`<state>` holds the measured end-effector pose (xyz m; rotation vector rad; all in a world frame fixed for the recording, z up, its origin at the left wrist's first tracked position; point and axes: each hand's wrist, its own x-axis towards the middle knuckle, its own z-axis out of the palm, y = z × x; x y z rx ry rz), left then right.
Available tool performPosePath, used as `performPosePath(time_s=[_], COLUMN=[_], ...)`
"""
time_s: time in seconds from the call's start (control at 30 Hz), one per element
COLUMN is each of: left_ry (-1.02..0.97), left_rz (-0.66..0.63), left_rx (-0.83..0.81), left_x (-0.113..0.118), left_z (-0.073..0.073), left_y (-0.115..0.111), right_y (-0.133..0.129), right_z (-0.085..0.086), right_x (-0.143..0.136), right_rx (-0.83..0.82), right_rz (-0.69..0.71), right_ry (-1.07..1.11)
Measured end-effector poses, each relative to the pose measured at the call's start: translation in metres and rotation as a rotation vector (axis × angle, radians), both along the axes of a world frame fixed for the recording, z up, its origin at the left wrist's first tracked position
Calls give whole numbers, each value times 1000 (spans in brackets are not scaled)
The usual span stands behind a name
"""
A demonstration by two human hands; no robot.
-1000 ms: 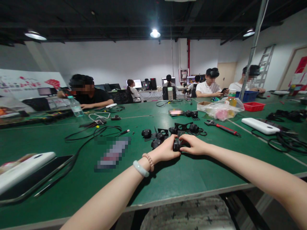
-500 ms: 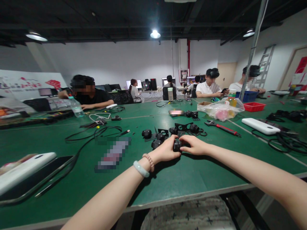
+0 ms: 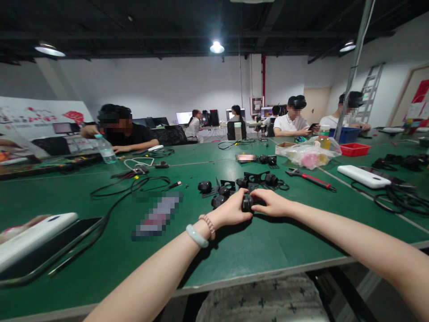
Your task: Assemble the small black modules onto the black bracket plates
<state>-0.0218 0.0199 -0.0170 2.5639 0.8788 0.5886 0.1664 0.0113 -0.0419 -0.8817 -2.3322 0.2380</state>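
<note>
Between my two hands is a round black part, low over the green table. My left hand grips it from the left, with a beaded bracelet and a pale bangle on the wrist. From the right, my right hand closes its thumb and fingers on the same part. Just beyond my hands lie several black parts with brackets, and another round black part sits to their left. My fingers hide some of the held part.
An adjustable wrench with red handles lies right of the parts. Black cables and a pixelated flat object are on the left. White devices lie at both sides. Beyond are a plastic bag, a red tray and seated people.
My hands and the part between them have barely moved. In the background, two seated people have turned their heads toward each other.
</note>
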Motion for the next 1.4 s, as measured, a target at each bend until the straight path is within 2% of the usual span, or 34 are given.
performPosePath(time_s=[1.0,1.4], left_ry=[-9,-1], left_rz=[-2,32], left_rx=[-14,-27], left_x=[0,0], left_z=[2,3], left_y=[-1,-4], right_y=[1,2], right_z=[-2,-3], right_x=[-3,-5], right_rx=[-40,-93], right_rz=[-45,-54], right_ry=[-75,-23])
